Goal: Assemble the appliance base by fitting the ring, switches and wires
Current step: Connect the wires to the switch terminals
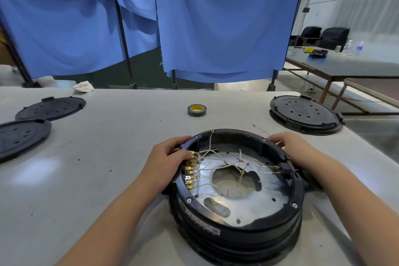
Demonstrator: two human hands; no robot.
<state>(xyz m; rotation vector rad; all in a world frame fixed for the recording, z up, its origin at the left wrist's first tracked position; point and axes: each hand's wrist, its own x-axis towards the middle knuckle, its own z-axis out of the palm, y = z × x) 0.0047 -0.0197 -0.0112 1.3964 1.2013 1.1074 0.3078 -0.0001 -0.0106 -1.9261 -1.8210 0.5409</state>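
A round black appliance base (pixel 235 237) stands on the white table, open side up. A black ring (pixel 299 188) with screws sits on its top rim. Inside lies a silver metal plate (pixel 259 207) with a large central hole. Thin white wires (pixel 218 158) cross above the plate to a row of brass terminals (pixel 190 176) on the left inner wall. My left hand (pixel 167 158) grips the base's left rim, its thumb by the terminals. My right hand (pixel 291 147) curls over the far right rim.
A roll of dark tape with a yellow core (pixel 196 110) lies behind the base. Two black perforated lids (pixel 51 108) (pixel 19 136) lie at the left; another lidded base (pixel 305 114) stands at the right. Blue curtains (pixel 216 28) hang behind the table.
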